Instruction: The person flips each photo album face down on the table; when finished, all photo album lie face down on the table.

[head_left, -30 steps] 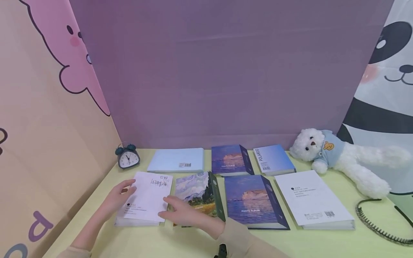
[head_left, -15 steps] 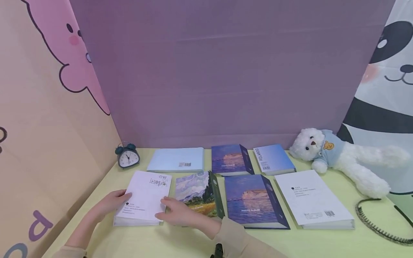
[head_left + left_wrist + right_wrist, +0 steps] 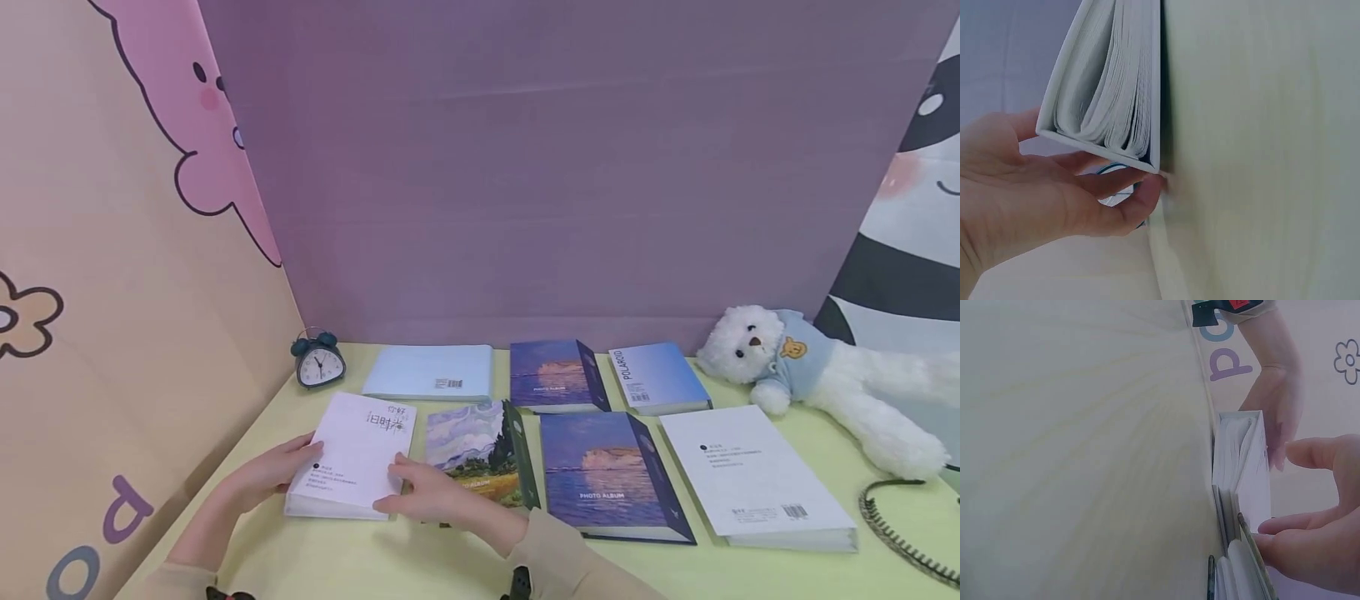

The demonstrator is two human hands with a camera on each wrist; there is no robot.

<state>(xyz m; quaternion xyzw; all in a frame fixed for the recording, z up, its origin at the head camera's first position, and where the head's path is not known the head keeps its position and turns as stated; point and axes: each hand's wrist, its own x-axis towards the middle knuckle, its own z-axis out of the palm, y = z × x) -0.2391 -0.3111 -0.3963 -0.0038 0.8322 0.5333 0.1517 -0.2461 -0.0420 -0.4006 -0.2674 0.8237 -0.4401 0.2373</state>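
A thick white photo album (image 3: 356,458) with black lettering lies at the table's left. My left hand (image 3: 266,473) holds its left edge; in the left wrist view the thumb is on the cover side and the fingers of the hand (image 3: 1054,194) curl at the spine's lower corner. The album's page edges (image 3: 1110,81) face that camera. My right hand (image 3: 431,496) is at the album's right edge with thumb and fingers spread. In the right wrist view this hand's (image 3: 1329,519) thumb is apart from the cover, and its lower fingers are close beside the album (image 3: 1257,469); contact is unclear.
A landscape-painting album (image 3: 476,454) lies under and beside my right forearm. Further right are a sea-cliff album (image 3: 600,467) and another white album (image 3: 750,471). Behind stand an alarm clock (image 3: 320,364), a pale blue album (image 3: 427,371), a Polaroid album (image 3: 660,375) and a plush bear (image 3: 810,358).
My left hand has slid down from the album's upper left to its left edge. The cover, skewed earlier, now sits flush over the pages. The head view has shifted slightly left.
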